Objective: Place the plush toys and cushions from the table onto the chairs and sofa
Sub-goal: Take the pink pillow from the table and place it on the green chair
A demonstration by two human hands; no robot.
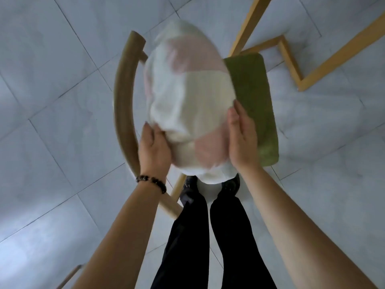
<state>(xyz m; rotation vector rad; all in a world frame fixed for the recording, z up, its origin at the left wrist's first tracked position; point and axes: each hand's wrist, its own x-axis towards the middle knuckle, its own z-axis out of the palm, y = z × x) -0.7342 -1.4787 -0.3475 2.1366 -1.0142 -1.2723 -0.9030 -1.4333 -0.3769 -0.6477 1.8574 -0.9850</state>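
A round white and pink cushion (pixel 187 97), blurred by motion, hovers over a wooden chair with a green seat pad (pixel 254 97) and a curved backrest (pixel 123 97). My left hand (pixel 155 149) presses against the cushion's near left side. My right hand (pixel 241 138) presses flat against its near right side. Both hands hold the cushion between them. The cushion hides most of the seat.
Pale grey floor tiles (pixel 62 59) surround the chair. Wooden table legs and a brace (pixel 291 65) stand just beyond the chair at the upper right. My own dark trousers and shoes (pixel 208 205) are right at the chair's near edge. Another wooden piece (pixel 70 276) shows at the bottom left.
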